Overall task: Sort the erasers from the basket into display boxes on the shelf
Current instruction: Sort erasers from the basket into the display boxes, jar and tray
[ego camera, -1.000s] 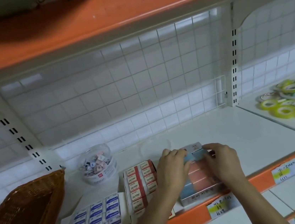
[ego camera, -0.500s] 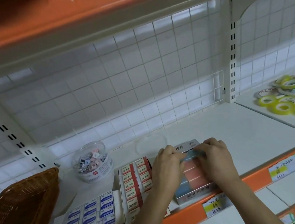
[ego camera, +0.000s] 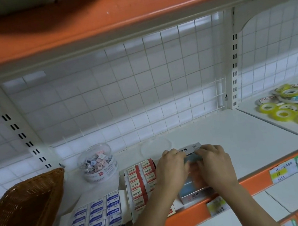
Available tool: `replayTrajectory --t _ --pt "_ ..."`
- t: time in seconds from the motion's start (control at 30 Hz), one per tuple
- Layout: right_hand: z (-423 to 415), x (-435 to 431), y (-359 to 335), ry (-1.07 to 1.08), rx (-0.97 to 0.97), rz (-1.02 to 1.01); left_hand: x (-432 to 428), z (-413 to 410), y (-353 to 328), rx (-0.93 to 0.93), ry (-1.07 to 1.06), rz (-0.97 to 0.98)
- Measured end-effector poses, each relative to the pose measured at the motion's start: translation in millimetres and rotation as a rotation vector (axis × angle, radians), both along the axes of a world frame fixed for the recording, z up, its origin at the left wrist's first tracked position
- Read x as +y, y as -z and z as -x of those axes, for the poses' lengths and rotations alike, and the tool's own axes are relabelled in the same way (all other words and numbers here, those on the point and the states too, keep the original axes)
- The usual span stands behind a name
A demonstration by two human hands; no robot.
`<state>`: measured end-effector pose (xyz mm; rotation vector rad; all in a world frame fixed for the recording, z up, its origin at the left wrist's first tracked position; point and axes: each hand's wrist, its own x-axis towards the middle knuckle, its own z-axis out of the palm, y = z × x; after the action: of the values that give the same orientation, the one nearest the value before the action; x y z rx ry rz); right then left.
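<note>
Left hand and right hand both pinch the blue eraser by its ends, over the display box at the shelf front. It looks light, soft and grippy, so the ends suit best.

Shelf recorded white, front edge orange. Basket: brown, woven. Noted: blue-and-white erasers, red-and-white erasers, one pale blue eraser. Tape rolls were logged yellow-green. Back grid: white wire squares
</note>
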<state>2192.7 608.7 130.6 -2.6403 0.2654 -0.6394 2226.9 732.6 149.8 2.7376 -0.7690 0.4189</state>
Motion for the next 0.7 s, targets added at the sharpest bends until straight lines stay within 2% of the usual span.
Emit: replayTrajectory --t 0.2,0.33,0.7 --pt "5.3 47.1 -12.7 -0.173 -0.094 0.018 36.2 2.5 -13.1 -0.043 -0.052 0.079" --pt "0.9 94.3 -17.4 -0.274 -0.051 -0.071 80.3 5.1 -20.3 -0.033 -0.098 0.065" --pt "-3.1 251.8 -30.0 -0.545 -0.02 -0.076 240.3 18.9 -31.1 -0.025 -0.327 0.012"
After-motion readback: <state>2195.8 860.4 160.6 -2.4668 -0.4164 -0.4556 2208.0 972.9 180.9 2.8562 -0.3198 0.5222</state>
